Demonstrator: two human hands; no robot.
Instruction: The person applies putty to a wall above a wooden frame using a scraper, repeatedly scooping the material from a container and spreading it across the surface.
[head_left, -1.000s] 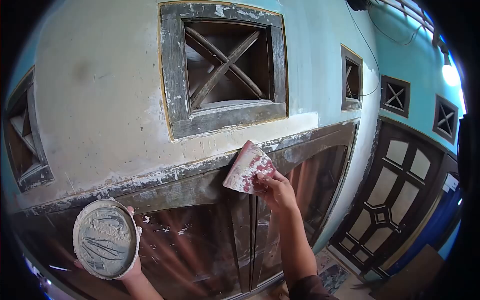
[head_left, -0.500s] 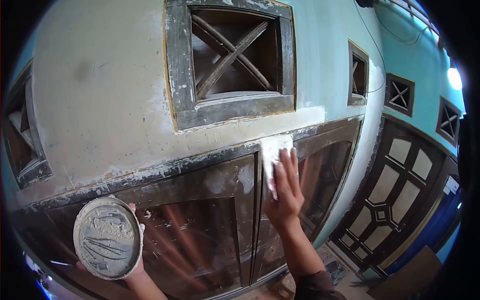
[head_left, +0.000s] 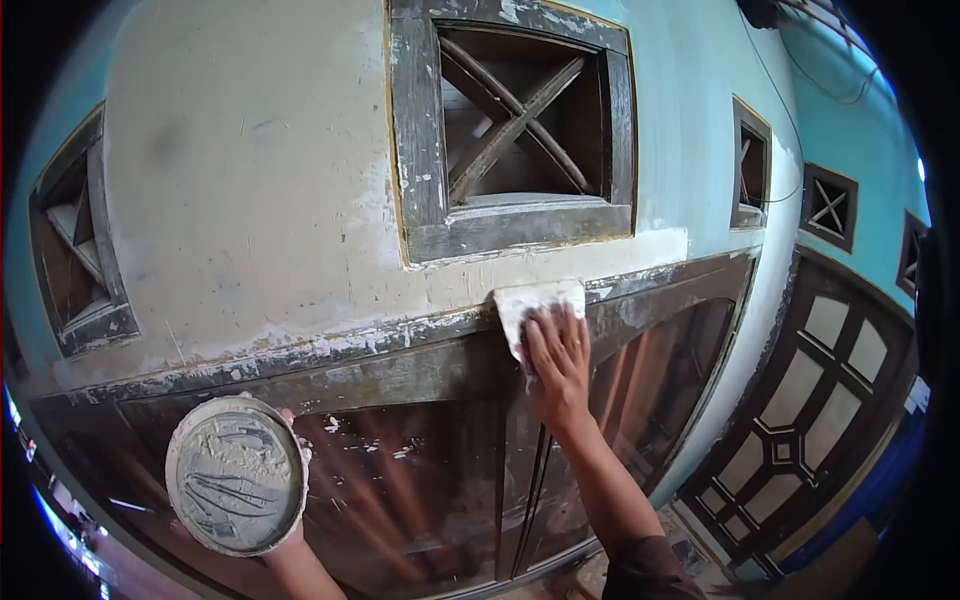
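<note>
My left hand (head_left: 292, 548) grips a round, shallow dish (head_left: 174, 485) from beneath and behind, tilted toward me. Grey-white putty (head_left: 235, 452) with drag marks coats the inside of the dish. In my right hand (head_left: 562, 370) is a flat, whitish putty spreader (head_left: 535, 298); the fingers press on its face and the thumb is hidden. The spreader's upper edge lies against the dark wooden top rail (head_left: 420, 332) of the glazed frame, just below the cream wall. White patches mark this rail.
Above is a wooden vent opening (head_left: 425, 240) with crossed bars. A smaller vent (head_left: 128, 325) is at left. Dark glass panes (head_left: 400, 490) fill the frame below. A panelled door (head_left: 785, 400) stands at right, with a cable (head_left: 775, 95) hanging on the wall.
The view has shifted, so the wall appears farther right and slightly lower. My right hand has moved left along the rail with the spreader, whose face now shows more. My left hand still holds the dish.
</note>
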